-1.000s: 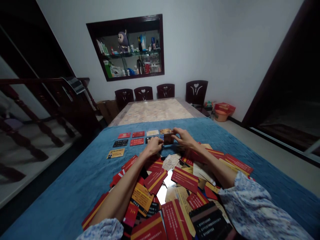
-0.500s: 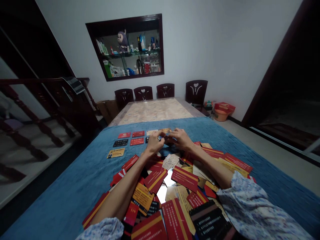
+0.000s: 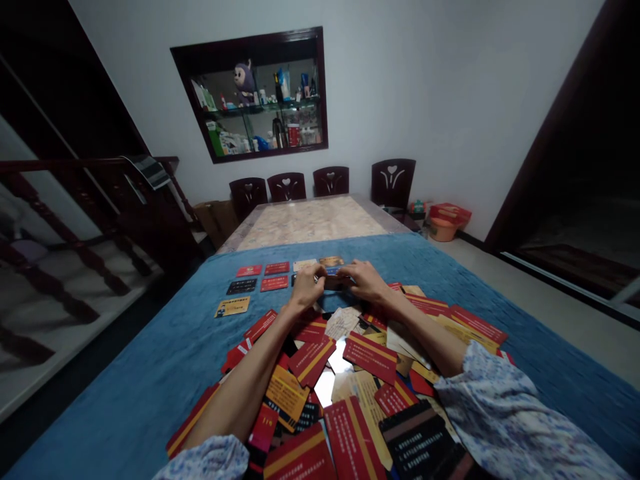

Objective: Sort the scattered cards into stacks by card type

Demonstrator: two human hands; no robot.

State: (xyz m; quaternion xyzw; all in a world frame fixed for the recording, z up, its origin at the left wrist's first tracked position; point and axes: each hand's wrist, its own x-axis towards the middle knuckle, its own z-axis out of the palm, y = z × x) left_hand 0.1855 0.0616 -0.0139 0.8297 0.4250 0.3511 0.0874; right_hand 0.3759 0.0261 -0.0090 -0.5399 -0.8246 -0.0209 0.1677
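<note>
Between the fingertips of my left hand [image 3: 309, 287] and my right hand [image 3: 364, 280] is a dark card [image 3: 337, 283], gripped at its two ends and seen nearly edge-on. Just beyond it, partly covered, shows something blue on the cloth. Rows of cards lie to the left and behind: a red card [image 3: 274, 284], a black card [image 3: 241, 287], a pale card [image 3: 305, 265] and a gold card [image 3: 332, 261]. Another gold card [image 3: 233, 306] lies alone nearer to me. Under and between my forearms spreads a heap of mixed cards, with a red card [image 3: 370, 357] on top.
A blue cloth [image 3: 150, 360] covers the near part of the long table [image 3: 310, 220]. Dark wooden chairs [image 3: 331, 181] stand at its far end. On the floor at right is an orange basin [image 3: 442, 230]; a wooden railing [image 3: 75, 220] runs along the left.
The dark card between my hands has been lowered and levelled out, and my fingers have spread to its two ends. The gold card behind it now shows more fully.
</note>
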